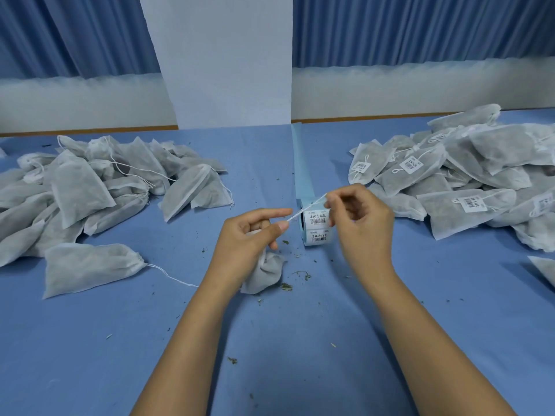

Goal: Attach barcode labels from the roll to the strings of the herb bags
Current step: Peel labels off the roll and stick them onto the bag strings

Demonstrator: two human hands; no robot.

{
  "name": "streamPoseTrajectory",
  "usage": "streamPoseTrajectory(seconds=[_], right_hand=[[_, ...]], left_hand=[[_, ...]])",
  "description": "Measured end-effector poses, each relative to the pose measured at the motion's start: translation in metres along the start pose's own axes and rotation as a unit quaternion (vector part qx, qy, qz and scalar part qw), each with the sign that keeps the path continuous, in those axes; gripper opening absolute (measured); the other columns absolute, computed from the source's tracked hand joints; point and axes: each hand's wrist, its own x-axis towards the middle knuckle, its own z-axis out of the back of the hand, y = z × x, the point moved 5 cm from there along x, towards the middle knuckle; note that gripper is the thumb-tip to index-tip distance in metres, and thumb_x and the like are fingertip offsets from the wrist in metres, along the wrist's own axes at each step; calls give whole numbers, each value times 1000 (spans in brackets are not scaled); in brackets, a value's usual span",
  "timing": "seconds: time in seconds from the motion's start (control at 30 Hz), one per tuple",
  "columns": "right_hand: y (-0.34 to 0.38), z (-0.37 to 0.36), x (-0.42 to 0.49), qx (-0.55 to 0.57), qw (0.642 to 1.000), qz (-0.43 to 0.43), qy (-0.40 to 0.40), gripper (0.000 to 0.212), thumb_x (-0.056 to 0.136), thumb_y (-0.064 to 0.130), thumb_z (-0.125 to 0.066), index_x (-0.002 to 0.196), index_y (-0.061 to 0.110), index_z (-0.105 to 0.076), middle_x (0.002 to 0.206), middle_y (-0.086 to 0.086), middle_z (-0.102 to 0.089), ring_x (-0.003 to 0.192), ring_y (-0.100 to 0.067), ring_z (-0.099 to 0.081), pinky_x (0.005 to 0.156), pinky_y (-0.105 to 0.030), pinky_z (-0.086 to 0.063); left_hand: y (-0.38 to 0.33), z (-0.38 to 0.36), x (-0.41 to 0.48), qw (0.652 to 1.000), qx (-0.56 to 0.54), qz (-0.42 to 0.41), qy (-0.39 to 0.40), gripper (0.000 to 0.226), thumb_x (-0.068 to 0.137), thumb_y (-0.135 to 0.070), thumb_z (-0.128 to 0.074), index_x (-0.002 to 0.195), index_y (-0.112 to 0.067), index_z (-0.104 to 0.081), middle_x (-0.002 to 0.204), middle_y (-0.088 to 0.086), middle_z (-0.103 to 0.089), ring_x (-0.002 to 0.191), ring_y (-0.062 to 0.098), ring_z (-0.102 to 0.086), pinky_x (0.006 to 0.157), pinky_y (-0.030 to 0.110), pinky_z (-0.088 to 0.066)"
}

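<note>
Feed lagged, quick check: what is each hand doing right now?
Left hand: pinching the string, herb bag in its grip.
Right hand: pinching the string's other end.

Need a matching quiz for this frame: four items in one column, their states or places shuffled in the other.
1 left bag pile
2 right bag pile
3 label roll
4 string

a pinched taut between left hand and right hand
b barcode labels attached
c no labels visible
d standing between the piles

Pairs: 1-c, 2-b, 3-d, 4-a
</note>
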Motion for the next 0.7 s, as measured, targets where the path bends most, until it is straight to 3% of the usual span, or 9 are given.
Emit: streamPoseTrajectory(seconds=[0.13, 0.2, 0.3, 0.37, 0.43, 0.57, 0.7], right_hand=[[-9, 5, 4, 40, 997, -64, -25, 21, 90, 5, -59, 75, 19, -61, 63, 9, -61, 56, -9, -56, 59, -19, -45], [-16, 8, 5, 61, 991, -110, -48, 21, 91, 6, -58, 73, 18, -61, 55, 9, -60, 52, -7, -55, 57, -19, -43], [-16, 11, 6, 102, 981, -141, -83, 19, 89, 4, -58, 73, 13, -61, 53, 5, -62, 50, -10, -54, 54, -22, -43], [-5, 9, 2, 139, 980, -109, -88, 18, 89, 3, -59, 74, 13, -62, 58, 3, -65, 52, -10, -57, 55, -20, -46], [13, 3, -7, 133, 989, -23, -58, 15, 88, 4, -61, 76, 12, -63, 64, 5, -64, 56, -11, -59, 56, -21, -47], [41, -27, -30, 39, 974, 193, 109, 11, 82, -6, -66, 77, 3, -67, 79, 8, -60, 68, -5, -54, 61, -19, -44], [35, -50, -40, -4, 956, 191, 221, 4, 82, -2, -68, 79, -1, -70, 100, -10, -58, 93, -11, -53, 83, -19, -42]], left_hand=[[1, 3, 1, 999, 26, 27, 32, 16, 85, -15, -72, 86, -30, -78, 53, -8, -57, 53, 1, -54, 57, 7, -42], [4, 3, -1, 996, 29, 47, 70, 17, 83, -17, -74, 90, -32, -77, 70, -8, -71, 68, 3, -65, 63, 10, -47], [10, 7, 0, 994, 22, 61, 82, 15, 91, -11, -64, 100, -19, -73, 89, 1, -77, 80, 8, -70, 69, 14, -51], [14, 10, 3, 997, 11, 65, 42, 16, 96, -10, -55, 98, -13, -71, 91, 3, -77, 85, 14, -73, 71, 18, -54], [17, 13, 7, 997, -17, 65, -29, 23, 100, -12, -48, 98, -12, -71, 92, 2, -76, 89, 17, -73, 72, 19, -55], [22, 17, 10, 981, -127, 74, -130, 29, 102, -17, -41, 101, -13, -70, 96, 4, -76, 93, 19, -72, 75, 26, -56], [19, 18, 13, 941, -297, 63, -151, 27, 104, -17, -37, 104, -9, -63, 102, 14, -73, 98, 28, -71, 86, 47, -55]])
